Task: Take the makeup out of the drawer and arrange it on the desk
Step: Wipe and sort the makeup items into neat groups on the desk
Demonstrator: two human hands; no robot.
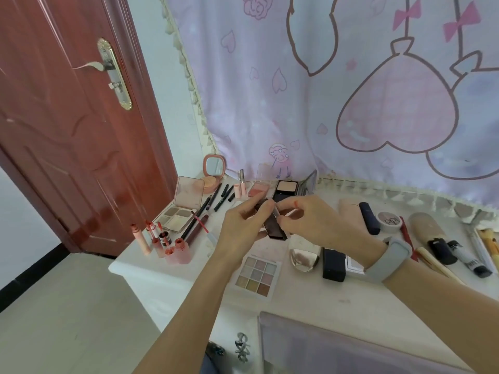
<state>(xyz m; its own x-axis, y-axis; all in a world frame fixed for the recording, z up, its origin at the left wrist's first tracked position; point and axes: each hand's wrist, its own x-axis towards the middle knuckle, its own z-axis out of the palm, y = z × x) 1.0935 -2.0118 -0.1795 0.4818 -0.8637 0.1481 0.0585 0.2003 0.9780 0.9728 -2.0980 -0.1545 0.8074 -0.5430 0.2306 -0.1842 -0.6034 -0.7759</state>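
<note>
Both hands hold small dark glossy rectangular makeup case (pixel 275 225) above white tabletop (pixel 310 300). Left hand (pixel 243 225) fingers curled round it; right hand (pixel 310 222) fingers pinching its edge. Likely light, rigid, slippery; grip long sides.

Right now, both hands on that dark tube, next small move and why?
Probably lower the dark tube onto the bare desk near the nine-pan palette: left hand and right hand both hold it in mid-air, and everything else already lies laid out.
</note>
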